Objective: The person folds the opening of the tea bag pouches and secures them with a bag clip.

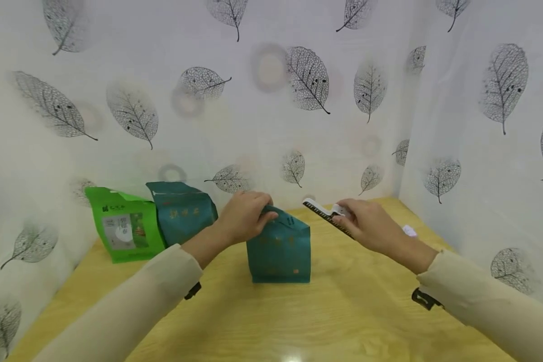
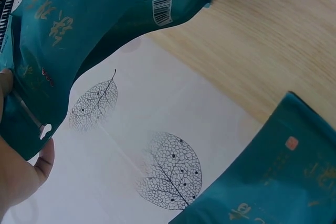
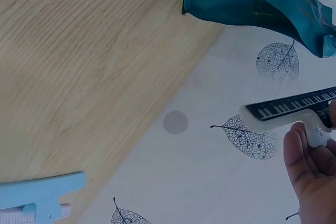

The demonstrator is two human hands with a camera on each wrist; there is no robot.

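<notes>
My left hand point(image 1: 243, 217) grips the folded-over top of a teal foil tea bag point(image 1: 280, 256), which stands upright at the middle of the table. In the left wrist view the thumb and fingers close on the bag's top corner, beside a small hang hole. My right hand point(image 1: 372, 226) holds a bag sealing clip point(image 1: 315, 207) by its white lever, to the right of the bag and apart from it. Black-and-white piano-key stripes run along the clip point(image 3: 294, 104), which points toward the bag.
Left of my left hand stand a second teal bag point(image 1: 183, 216) and a bright green bag point(image 1: 122, 226), side by side. A light blue clip point(image 3: 52, 184) lies on the wooden table point(image 1: 271, 322). Leaf-patterned sheeting point(image 1: 253, 125) rises behind the table and at both sides.
</notes>
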